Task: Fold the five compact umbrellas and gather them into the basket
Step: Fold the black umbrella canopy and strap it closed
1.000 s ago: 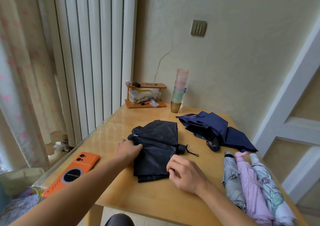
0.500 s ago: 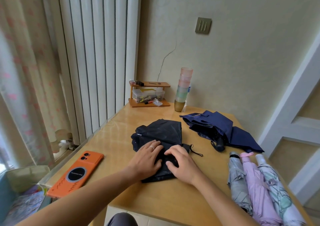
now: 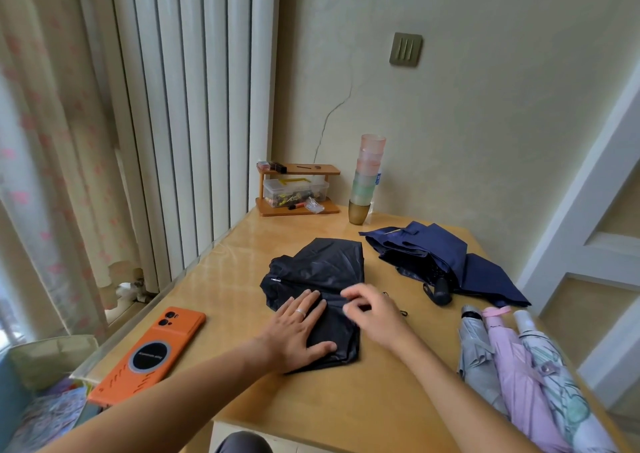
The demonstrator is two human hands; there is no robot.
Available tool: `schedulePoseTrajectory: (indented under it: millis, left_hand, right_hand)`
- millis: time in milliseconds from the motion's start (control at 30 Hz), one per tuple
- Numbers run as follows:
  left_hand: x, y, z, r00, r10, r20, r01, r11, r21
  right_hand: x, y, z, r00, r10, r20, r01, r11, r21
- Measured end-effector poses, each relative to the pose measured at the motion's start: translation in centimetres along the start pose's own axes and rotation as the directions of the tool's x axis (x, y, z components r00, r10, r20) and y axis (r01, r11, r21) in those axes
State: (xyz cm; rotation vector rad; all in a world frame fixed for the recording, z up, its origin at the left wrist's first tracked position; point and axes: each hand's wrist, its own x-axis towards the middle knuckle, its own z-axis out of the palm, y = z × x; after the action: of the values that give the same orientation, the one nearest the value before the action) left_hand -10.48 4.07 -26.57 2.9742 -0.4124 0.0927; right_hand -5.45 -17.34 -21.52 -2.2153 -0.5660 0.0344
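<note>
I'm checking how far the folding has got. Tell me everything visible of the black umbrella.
The black umbrella lies collapsed but not rolled on the wooden table, its thin fabric spread in creased flaps. A cord trails from its right side. The left hand presses flat on its near part; the right hand, fingers curled, is at its middle, too blurred to confirm a pinch.

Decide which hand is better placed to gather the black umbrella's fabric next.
Probably right: the right hand curls its fingers at the middle fold of the black umbrella, seemingly pinching it; the left hand lies flat, pinning the fabric.
</note>
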Motion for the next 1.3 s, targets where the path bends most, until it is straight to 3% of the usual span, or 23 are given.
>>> schedulePoseTrajectory:
  millis: [100, 200, 267, 433, 567, 667, 733, 767, 833, 900, 933, 967, 1000, 1100, 1167, 1300]
  left_hand:
    - [0.0, 0.0, 0.0, 1.000, 0.002, 0.014, -0.002, 1.000, 0.003]
    - [-0.1, -0.1, -0.2, 1.000, 0.006, 0.014, -0.006, 1.000, 0.007]
    - [-0.1, -0.1, -0.2, 1.000, 0.003, 0.013, -0.003, 1.000, 0.007]
    - [-0.1, 0.0, -0.2, 1.000, 0.004, -0.005, -0.004, 1.000, -0.003]
    - [-0.2, -0.1, 0.0, 0.999, 0.016, -0.028, -0.017, 0.999, -0.033]
    - [-0.1, -0.7, -0.3, 0.997, 0.000, -0.078, -0.021, 0.962, -0.273]
    - [0.0, -1.5, -0.9, 0.983, -0.112, -0.149, 0.012, 0.837, -0.547]
    - [-0.1, -1.7, -1.2, 0.959, -0.217, -0.183, 0.034, 0.728, -0.685]
    - [-0.2, -1.6, -2.2, 0.888, -0.437, -0.144, 0.043, 0.390, -0.920]
    - [0.0, -1.6, -3.3, 0.816, -0.578, 0.008, 0.008, -0.003, -1.000]
    - [0.2, -2.0, -3.8, 0.792, -0.602, 0.102, 0.008, -0.158, -0.987]
    - [0.3, -2.6, -4.1, 0.782, -0.603, 0.159, 0.019, -0.233, -0.972]
    - [0.6, -3.3, -4.0, 0.780, -0.599, 0.182, 0.060, -0.217, -0.974]
    - [1.1, -4.4, -3.4, 0.763, -0.631, 0.138, 0.177, -0.001, -0.984]
    - [1.2, -4.4, -3.2, 0.766, -0.634, 0.100, 0.188, 0.072, -0.980]
    - [1.3, -4.1, -3.4, 0.744, -0.666, 0.061, 0.252, 0.195, -0.948]
  right_hand:
    - [1.9, -1.1, -0.8, 0.963, 0.236, -0.128, -0.189, 0.936, 0.298]
    - [3.4, -2.5, -0.9, 0.927, 0.375, -0.017, -0.280, 0.719, 0.636]
    - [4.1, -3.2, -0.8, 0.914, 0.406, 0.000, -0.278, 0.626, 0.729]
    - [4.7, -3.8, -0.2, 0.919, 0.360, -0.162, -0.170, 0.731, 0.661]
    - [3.6, -3.8, 0.1, 0.950, 0.193, -0.245, -0.060, 0.884, 0.464]
    - [2.3, -3.2, -0.2, 0.972, 0.081, -0.223, 0.000, 0.940, 0.342]
    - [1.4, -2.8, -0.5, 0.986, 0.032, -0.161, 0.020, 0.950, 0.311]
    - [0.8, -2.6, -0.6, 0.992, 0.009, -0.129, 0.029, 0.957, 0.288]
    - [-0.2, -2.1, -0.5, 0.997, -0.036, -0.075, 0.051, 0.975, 0.215]
    - [-1.2, -1.7, -0.3, 0.997, -0.074, -0.030, 0.078, 0.988, 0.136]
    - [-1.6, -1.6, -0.1, 0.996, -0.093, -0.012, 0.093, 0.991, 0.100]
    - [-2.0, -1.5, -0.1, 0.994, -0.113, 0.008, 0.113, 0.993, 0.044]
    - [-2.5, -1.5, 0.0, 0.990, -0.137, 0.031, 0.138, 0.990, -0.031]
    - [-3.6, -1.5, 0.3, 0.970, -0.202, 0.135, 0.231, 0.939, -0.253]
    - [-4.1, -1.4, 0.7, 0.956, -0.204, 0.210, 0.269, 0.896, -0.353]
    - [-4.6, -1.8, 0.8, 0.954, -0.179, 0.241, 0.269, 0.866, -0.422]
